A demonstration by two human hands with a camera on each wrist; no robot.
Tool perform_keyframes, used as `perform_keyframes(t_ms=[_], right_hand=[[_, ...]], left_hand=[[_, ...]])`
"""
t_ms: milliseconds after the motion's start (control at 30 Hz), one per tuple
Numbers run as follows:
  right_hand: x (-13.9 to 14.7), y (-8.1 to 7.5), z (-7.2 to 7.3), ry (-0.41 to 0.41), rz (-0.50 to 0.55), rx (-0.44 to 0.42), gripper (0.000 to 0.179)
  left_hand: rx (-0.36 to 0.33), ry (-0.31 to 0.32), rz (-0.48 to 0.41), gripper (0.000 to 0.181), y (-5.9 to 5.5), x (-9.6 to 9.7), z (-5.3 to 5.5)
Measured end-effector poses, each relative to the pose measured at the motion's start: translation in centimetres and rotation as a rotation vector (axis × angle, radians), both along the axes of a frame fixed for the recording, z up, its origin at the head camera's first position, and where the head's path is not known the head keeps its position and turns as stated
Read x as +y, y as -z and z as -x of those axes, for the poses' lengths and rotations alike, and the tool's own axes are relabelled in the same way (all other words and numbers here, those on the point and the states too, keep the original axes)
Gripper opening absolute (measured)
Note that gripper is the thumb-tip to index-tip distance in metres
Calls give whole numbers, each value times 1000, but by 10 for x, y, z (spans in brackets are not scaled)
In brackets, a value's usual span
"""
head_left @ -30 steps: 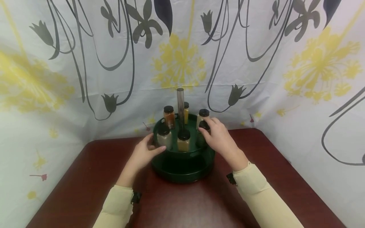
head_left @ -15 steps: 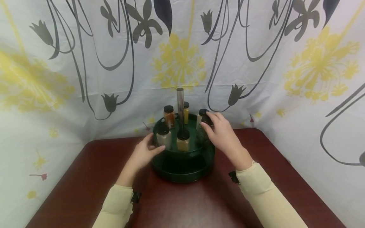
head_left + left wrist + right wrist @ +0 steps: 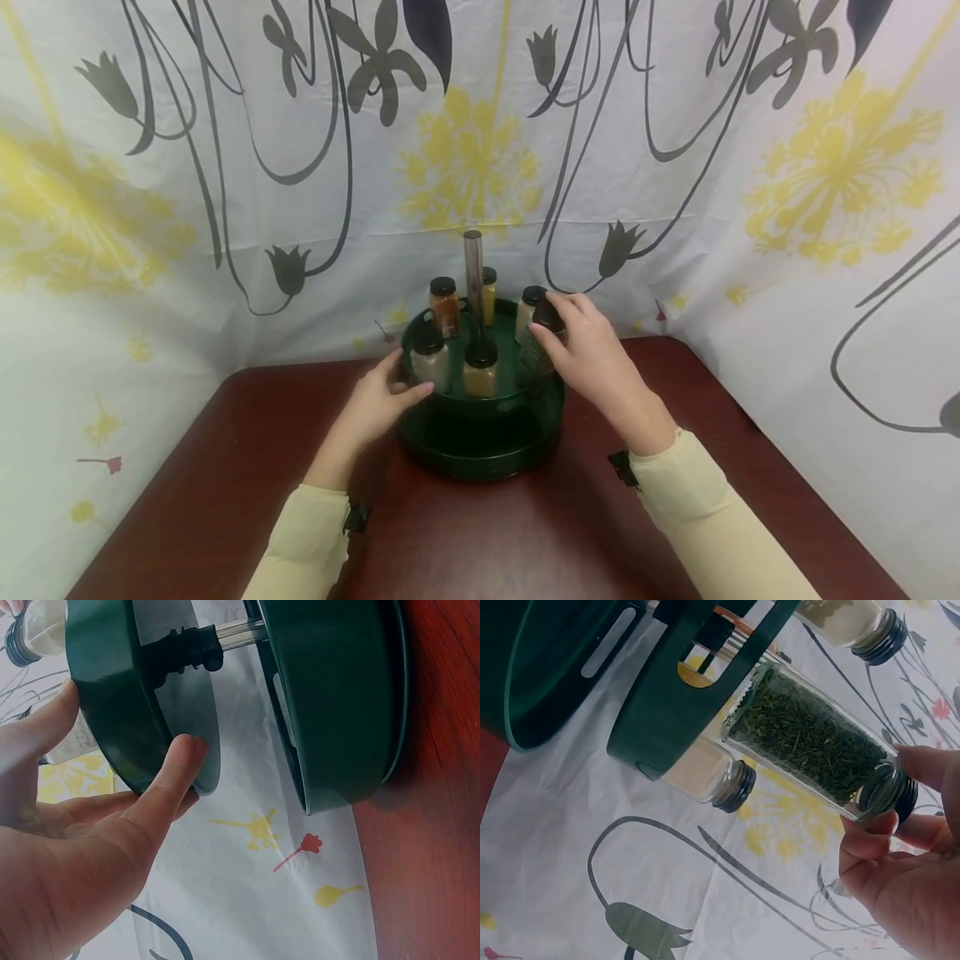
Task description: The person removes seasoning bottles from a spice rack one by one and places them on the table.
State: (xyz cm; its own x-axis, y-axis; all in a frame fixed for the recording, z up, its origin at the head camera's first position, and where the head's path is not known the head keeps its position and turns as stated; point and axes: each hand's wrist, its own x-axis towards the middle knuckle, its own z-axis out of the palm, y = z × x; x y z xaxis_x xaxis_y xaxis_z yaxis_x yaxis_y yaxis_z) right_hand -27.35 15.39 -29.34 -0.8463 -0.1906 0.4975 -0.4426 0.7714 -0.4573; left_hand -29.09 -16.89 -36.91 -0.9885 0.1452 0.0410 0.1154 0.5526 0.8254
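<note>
The right hand [image 3: 588, 350] has its grip around the lid end of a herb jar [image 3: 806, 735], at the right of the green upper tray [image 3: 487, 407]. The left hand [image 3: 375, 400] grips that tray's left edge, above the worktop [image 3: 480, 542].

Left arm [image 3: 296, 550] reaches up from bottom, leaning bit to right. Left hand [image 3: 375, 400] gripping, thumb apart from bent fingers. Right arm [image 3: 720, 525] reaches up from bottom right corner, leaning to left. Right hand [image 3: 592, 354] higher than left hand, pinching with thumb and bent fingers. Both wrists [image 3: 330, 467] bare past pale sleeves [image 3: 678, 483]. Hands apart, not touching each other.
</note>
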Motion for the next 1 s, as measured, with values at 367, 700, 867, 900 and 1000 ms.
perform_keyframes(t_ms=[367, 700, 867, 900, 1000], right_hand=[[6, -2, -12, 1, -59, 3, 58], [10, 1, -26, 8, -114, 30, 55], [12, 3, -31, 7, -122, 43, 52], [12, 4, -32, 7, -123, 49, 51], [14, 7, -33, 10, -126, 60, 48]], left_hand=[[3, 8, -2, 94, 0, 1, 0], [5, 6, 6, 93, -3, 2, -2], [2, -1, 12, 94, -3, 1, -1], [2, -1, 14, 94, -3, 1, -1], [6, 0, 19, 94, -3, 1, -1]])
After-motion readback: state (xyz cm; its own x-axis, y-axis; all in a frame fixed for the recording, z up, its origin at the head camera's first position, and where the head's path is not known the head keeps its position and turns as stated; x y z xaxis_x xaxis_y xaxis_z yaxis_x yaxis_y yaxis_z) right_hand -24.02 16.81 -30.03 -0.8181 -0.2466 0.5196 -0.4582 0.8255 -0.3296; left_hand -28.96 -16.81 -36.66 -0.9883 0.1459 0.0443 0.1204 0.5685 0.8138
